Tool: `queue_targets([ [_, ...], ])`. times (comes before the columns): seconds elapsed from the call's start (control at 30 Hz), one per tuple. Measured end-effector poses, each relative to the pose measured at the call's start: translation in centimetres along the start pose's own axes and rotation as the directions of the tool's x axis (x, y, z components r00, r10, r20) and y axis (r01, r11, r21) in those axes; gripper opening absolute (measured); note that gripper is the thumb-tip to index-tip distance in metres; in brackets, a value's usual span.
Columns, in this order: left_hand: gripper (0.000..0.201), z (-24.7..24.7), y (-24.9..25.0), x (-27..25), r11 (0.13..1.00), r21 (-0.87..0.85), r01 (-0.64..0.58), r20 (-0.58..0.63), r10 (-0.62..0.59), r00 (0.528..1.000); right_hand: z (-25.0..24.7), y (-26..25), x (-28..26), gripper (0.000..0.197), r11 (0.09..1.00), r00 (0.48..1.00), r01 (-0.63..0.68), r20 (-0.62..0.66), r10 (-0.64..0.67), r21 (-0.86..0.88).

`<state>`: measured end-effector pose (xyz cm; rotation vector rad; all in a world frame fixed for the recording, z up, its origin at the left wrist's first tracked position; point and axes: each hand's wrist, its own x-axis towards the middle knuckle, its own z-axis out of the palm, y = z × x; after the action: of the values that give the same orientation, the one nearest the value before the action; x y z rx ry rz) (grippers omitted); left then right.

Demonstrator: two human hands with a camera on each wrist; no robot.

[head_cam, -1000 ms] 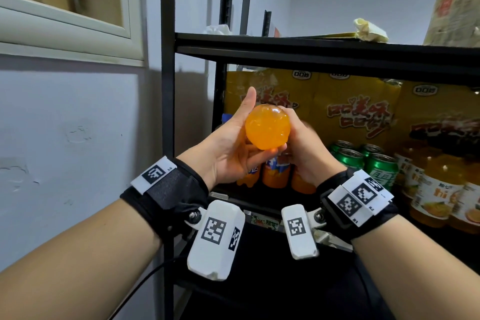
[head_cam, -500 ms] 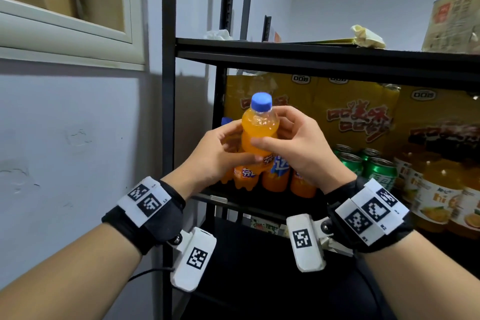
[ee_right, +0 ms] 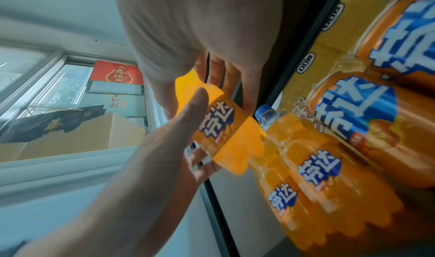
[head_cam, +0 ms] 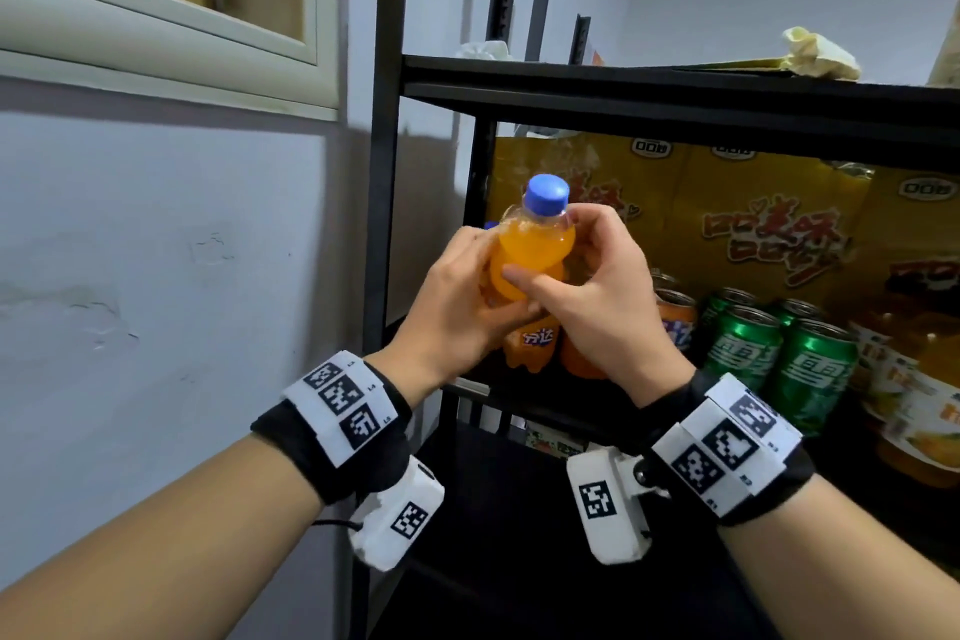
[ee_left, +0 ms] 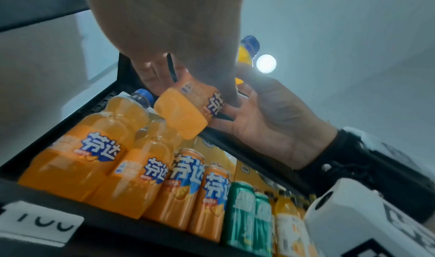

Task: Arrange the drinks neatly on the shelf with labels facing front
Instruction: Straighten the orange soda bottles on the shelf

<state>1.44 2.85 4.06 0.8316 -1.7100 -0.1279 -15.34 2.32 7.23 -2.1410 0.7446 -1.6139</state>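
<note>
An orange soda bottle (head_cam: 535, 247) with a blue cap stands upright in front of the black shelf (head_cam: 675, 91), at its left end. My left hand (head_cam: 454, 291) grips its lower body from the left. My right hand (head_cam: 602, 286) grips it from the right, thumb across the front. In the left wrist view the bottle (ee_left: 186, 112) shows a blue-and-white label turned toward my right palm (ee_left: 270, 123). The right wrist view has the label (ee_right: 216, 125) between both hands.
Behind the hands stand more orange bottles (ee_left: 82, 149), orange cans (ee_left: 186, 183), green cans (head_cam: 779, 353) and juice bottles (head_cam: 919, 411). Yellow snack bags (head_cam: 769, 234) fill the back. A wall and the shelf post (head_cam: 384, 172) lie to the left.
A second ago the bottle was tipped with its base toward me. Both hands have turned it upright, cap up, and now hold it slightly higher.
</note>
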Motion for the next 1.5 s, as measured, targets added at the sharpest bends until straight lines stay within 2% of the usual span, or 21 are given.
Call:
queue_targets([
  [0.1,0.065,-0.8,-1.1,-0.1,0.965,-0.184,0.185,-0.047,-0.196,0.979,-1.2,-0.4,2.6,0.071,0.996,0.978,-0.025,0.203,0.043,-0.089],
  [0.2,0.072,-1.9,-2.9,-0.3,0.934,-0.166,0.316,-0.062,-0.329,0.942,-2.1,-0.3,5.8,0.053,0.959,0.973,0.013,0.225,0.053,-0.284],
  [0.27,0.068,-2.2,-4.0,-0.5,0.926,-0.129,0.355,-0.047,-0.364,0.93,-1.6,0.4,7.8,0.046,0.906,0.959,0.033,0.269,0.091,-0.423],
  [0.4,0.068,-1.7,-5.6,-0.9,0.912,-0.124,0.39,-0.039,-0.397,0.917,1.3,2.1,10.5,0.053,0.828,0.886,-0.001,0.383,0.26,-0.56],
  [0.53,0.077,-1.5,-6.8,-1.3,0.897,-0.15,0.415,-0.021,-0.423,0.906,3.1,3.1,11.8,0.045,0.785,0.836,0.06,0.46,0.297,-0.617],
  [0.63,0.08,-1.5,-7.6,-1.5,0.889,-0.174,0.424,0.008,-0.429,0.903,3.5,3.9,12.6,0.041,0.755,0.846,0.085,0.447,0.29,-0.651],
  [0.83,0.063,-0.8,-9.2,-1.0,0.855,-0.246,0.457,0.012,-0.469,0.883,4.1,5.1,14.9,0.036,0.707,0.851,0.017,0.382,0.362,-0.707],
  [1.07,0.058,-0.5,-10.3,0.1,0.813,-0.277,0.512,0.011,-0.53,0.848,5.4,6.2,16.0,0.032,0.703,0.879,0.008,0.34,0.333,-0.711],
  [1.3,0.054,0.1,-10.8,0.3,0.836,-0.258,0.484,-0.003,-0.502,0.865,5.7,6.2,16.7,0.032,0.682,0.864,0.029,0.362,0.351,-0.731],
  [1.4,0.07,-0.1,-11.1,0.7,0.825,-0.291,0.484,0.015,-0.502,0.865,5.3,5.9,16.5,0.037,0.697,0.852,0.038,0.388,0.351,-0.716],
  [1.5,0.101,-0.5,-10.9,1.9,0.799,-0.327,0.504,0.039,-0.521,0.852,3.9,5.3,15.5,0.035,0.77,0.913,0.015,0.322,0.249,-0.638],
])
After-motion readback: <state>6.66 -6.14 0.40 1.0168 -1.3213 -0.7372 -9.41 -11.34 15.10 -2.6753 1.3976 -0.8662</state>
